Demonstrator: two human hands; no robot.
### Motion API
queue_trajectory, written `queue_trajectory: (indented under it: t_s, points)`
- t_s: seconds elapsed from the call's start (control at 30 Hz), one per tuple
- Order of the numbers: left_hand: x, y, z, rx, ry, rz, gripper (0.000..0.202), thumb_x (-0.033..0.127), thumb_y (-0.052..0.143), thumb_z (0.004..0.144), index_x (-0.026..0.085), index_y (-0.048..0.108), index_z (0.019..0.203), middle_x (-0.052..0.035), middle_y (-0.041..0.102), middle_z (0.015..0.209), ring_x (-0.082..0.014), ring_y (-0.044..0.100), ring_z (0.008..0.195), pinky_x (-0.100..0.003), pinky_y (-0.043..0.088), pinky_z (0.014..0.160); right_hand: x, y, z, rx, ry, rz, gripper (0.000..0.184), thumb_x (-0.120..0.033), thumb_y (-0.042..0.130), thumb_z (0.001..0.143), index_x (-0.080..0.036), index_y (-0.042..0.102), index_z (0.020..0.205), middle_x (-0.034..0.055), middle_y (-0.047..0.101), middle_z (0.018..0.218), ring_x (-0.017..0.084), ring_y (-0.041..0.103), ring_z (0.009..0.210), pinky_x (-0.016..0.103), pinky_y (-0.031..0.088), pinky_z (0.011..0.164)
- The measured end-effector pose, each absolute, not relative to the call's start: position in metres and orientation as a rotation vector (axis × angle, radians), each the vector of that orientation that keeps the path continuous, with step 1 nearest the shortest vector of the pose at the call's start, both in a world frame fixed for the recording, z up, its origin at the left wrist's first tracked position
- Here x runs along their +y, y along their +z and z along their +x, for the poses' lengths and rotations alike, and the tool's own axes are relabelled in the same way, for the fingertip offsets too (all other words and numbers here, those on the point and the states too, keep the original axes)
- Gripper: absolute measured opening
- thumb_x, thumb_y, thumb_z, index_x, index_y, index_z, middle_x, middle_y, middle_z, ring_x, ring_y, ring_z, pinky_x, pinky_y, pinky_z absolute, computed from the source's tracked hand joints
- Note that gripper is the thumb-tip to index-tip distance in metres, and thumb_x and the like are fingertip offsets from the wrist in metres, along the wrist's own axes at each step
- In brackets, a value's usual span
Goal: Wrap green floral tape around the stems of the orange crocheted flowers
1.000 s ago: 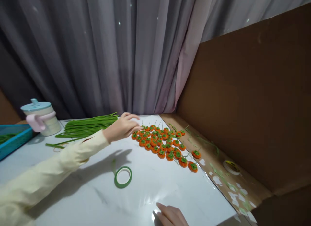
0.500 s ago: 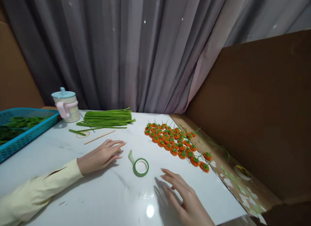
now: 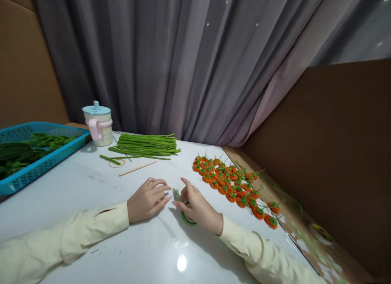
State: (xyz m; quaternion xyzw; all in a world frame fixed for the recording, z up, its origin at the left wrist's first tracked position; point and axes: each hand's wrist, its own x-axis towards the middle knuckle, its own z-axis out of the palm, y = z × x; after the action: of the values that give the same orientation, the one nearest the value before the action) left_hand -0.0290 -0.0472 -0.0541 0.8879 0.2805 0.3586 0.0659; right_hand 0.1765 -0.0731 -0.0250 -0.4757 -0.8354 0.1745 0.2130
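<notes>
Left hand (image 3: 148,199) fingers open, empty; right hand (image 3: 198,207) fingers half-curled over green tape roll (image 3: 187,223), grip unclear; we risk creasing its loose end (image 3: 176,193) if pinched crooked.

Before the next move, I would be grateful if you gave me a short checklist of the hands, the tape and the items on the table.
1. Left hand free: ok; nothing visible in it.
2. Green tape roll fully visible: not ok; the right hand covers much of it.
3. Right hand gripping the roll: cannot tell; the contact is hidden.
4. Loose tape end near the fingers: ok; it shows between the two hands.
5. Green stems apart from the hands: ok; they lie in a pile beyond the left hand.
6. Orange pieces apart from the hands: ok; they are grouped to the right.
</notes>
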Motion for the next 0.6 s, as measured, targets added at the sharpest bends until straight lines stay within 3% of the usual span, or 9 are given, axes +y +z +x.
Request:
queue_trajectory:
  t_s: [0.13, 0.2, 0.4, 0.6]
  points:
    - [-0.034, -0.058, -0.033, 0.967, 0.963, 2.421, 0.024, 0.028, 0.037, 0.094, 0.017, 0.057, 0.101, -0.0091, 0.061, 0.111, -0.0226, 0.051, 0.106, -0.038, 0.036, 0.091, -0.059, -0.047, 0.165, -2.201, 0.812, -1.098, 0.068, -0.001, 0.051, 0.079, -0.014, 0.019, 0.138, 0.0008, 0.058, 0.082, 0.012, 0.054, 0.069, 0.027, 0.047, 0.07]
    - [-0.026, -0.058, -0.034, 0.97, 0.834, 2.309, 0.025, 0.032, 0.034, 0.094, 0.019, 0.055, 0.1, -0.0073, 0.058, 0.112, -0.0219, 0.048, 0.109, -0.038, 0.034, 0.095, -0.055, -0.054, 0.161, -2.074, 0.997, -0.986, 0.068, -0.004, 0.051, 0.079, -0.017, 0.019, 0.137, -0.0011, 0.057, 0.08, 0.011, 0.055, 0.068, 0.026, 0.047, 0.07]
    - [-0.024, -0.054, -0.033, 0.951, 0.639, 2.293, 0.039, 0.044, 0.033, 0.095, 0.019, 0.053, 0.073, -0.0041, 0.056, 0.095, -0.0228, 0.043, 0.106, -0.043, 0.028, 0.097, -0.051, -0.059, 0.159, -1.776, 1.292, -0.96, 0.073, -0.02, 0.067, 0.073, -0.021, 0.027, 0.134, -0.0019, 0.06, 0.079, 0.012, 0.059, 0.066, 0.026, 0.048, 0.065]
    - [-0.03, -0.056, -0.022, 0.865, 0.775, 2.386, 0.035, 0.041, 0.036, 0.096, 0.018, 0.052, 0.076, -0.0049, 0.055, 0.089, -0.0208, 0.044, 0.099, -0.038, 0.033, 0.091, -0.053, -0.054, 0.158, -1.734, 1.413, -1.015, 0.067, -0.024, 0.068, 0.073, -0.019, 0.032, 0.13, -0.0048, 0.063, 0.063, 0.012, 0.059, 0.05, 0.024, 0.048, 0.054]
